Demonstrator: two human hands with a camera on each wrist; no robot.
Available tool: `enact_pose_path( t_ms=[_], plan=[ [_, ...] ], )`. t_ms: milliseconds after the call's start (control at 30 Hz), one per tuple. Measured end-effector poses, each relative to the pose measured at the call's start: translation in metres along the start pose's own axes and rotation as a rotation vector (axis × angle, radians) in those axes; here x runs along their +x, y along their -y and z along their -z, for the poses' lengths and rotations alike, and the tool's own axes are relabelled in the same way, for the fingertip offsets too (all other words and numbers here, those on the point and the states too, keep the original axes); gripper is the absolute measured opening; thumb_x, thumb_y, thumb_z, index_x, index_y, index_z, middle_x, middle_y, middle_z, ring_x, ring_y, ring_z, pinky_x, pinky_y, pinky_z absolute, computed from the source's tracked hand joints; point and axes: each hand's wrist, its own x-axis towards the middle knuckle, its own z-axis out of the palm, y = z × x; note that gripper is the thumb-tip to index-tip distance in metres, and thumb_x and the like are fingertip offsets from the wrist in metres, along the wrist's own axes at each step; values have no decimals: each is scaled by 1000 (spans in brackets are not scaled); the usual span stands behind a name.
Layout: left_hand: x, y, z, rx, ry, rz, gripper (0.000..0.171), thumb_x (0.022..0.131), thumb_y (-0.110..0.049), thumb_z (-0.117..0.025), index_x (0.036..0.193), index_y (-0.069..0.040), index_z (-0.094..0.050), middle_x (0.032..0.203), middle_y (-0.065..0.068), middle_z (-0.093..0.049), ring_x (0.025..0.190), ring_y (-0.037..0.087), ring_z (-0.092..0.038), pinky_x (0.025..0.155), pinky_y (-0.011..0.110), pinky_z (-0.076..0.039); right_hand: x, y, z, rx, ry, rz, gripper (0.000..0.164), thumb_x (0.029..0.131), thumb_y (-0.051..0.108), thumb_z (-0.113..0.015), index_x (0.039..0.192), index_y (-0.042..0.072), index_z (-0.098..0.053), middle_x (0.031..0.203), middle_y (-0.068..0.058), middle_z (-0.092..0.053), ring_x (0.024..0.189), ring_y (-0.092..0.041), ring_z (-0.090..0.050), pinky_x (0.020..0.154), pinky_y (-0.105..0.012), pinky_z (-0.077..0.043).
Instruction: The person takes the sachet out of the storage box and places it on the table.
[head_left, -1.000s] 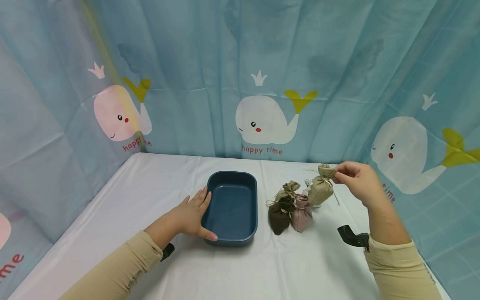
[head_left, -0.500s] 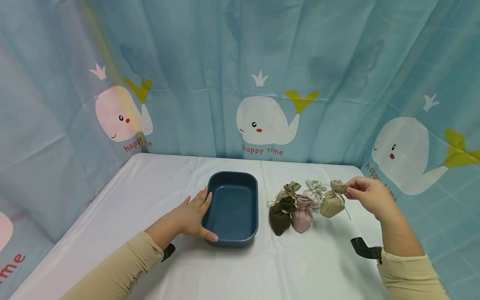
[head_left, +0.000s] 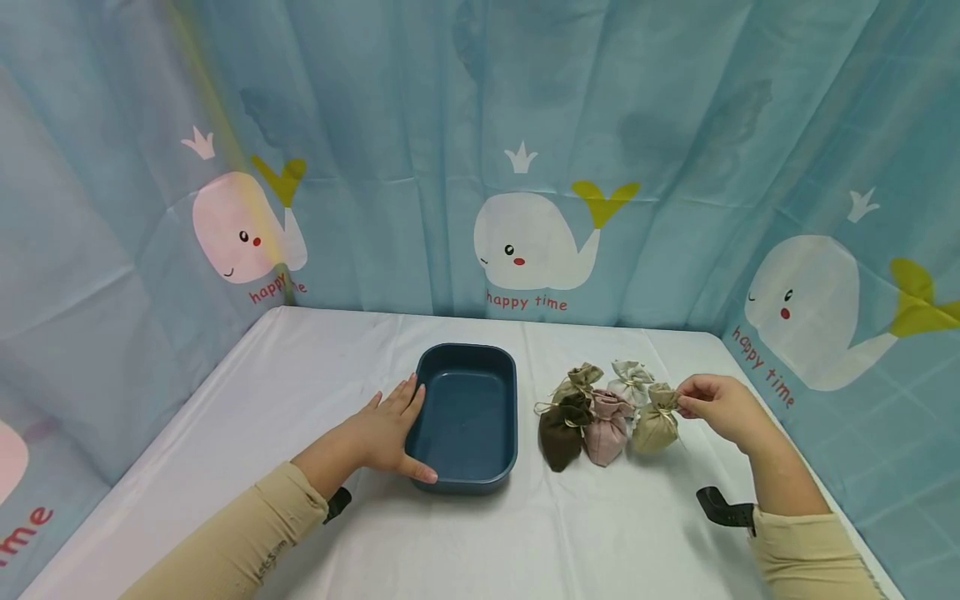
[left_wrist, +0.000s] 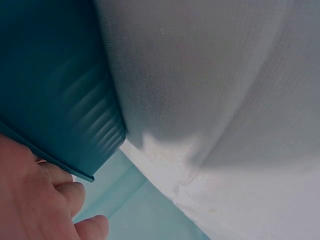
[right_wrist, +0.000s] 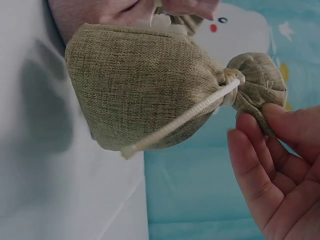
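My right hand (head_left: 723,407) pinches the gathered top of an olive-tan drawstring pouch (head_left: 656,425) between thumb and fingers. In the right wrist view the woven pouch (right_wrist: 145,85) shows its pale cord hanging loose. It stands at the right end of a cluster: a pink pouch (head_left: 606,433), a dark brown pouch (head_left: 561,437), a tan pouch (head_left: 581,379) behind, and a white patterned pouch (head_left: 632,382). My left hand (head_left: 382,429) rests with spread fingers on the left rim of a deep blue rectangular bin (head_left: 463,482); the left wrist view shows the bin's ribbed side (left_wrist: 95,110).
A white cloth covers the table (head_left: 480,550). Behind it and at both sides hangs a light blue curtain (head_left: 390,242) printed with whales. Black wrist mounts show at the left sleeve (head_left: 337,504) and right sleeve (head_left: 723,508).
My right hand has moved the olive-tan pouch from above the cluster out to the right, then lower and slightly back left, beside the pink pouch. The left hand and bin stay put.
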Motion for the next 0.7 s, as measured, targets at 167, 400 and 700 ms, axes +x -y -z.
enact_pose_path(
  t_ms=[167, 400, 700],
  plan=[
    [1, 0, -1, 8, 2, 2, 133, 52, -87, -51, 147, -4, -7, 152, 15, 4, 140, 29, 0, 107, 55, -12, 3, -3, -7, 8, 18, -26, 10, 90, 6, -55, 91, -1, -63, 82, -8, -64, 76, -17, -62, 70, -36, -52],
    [0, -1, 0, 8, 10, 3, 132, 53, -86, -51, 147, -5, -6, 152, 15, 5, 140, 29, -1, 107, 55, -12, 4, -5, -15, 20, 54, -51, 11, 90, 6, -54, 91, -1, -63, 81, -7, -64, 75, -17, -61, 71, -40, -51],
    [0, -1, 1, 10, 26, 9, 132, 53, -86, -51, 147, -5, -6, 152, 14, 6, 140, 29, 0, 107, 54, -11, 7, -13, -18, 67, 121, -69, 10, 90, 7, -55, 90, -1, -63, 81, -6, -62, 76, -17, -60, 72, -40, -52]
  ],
)
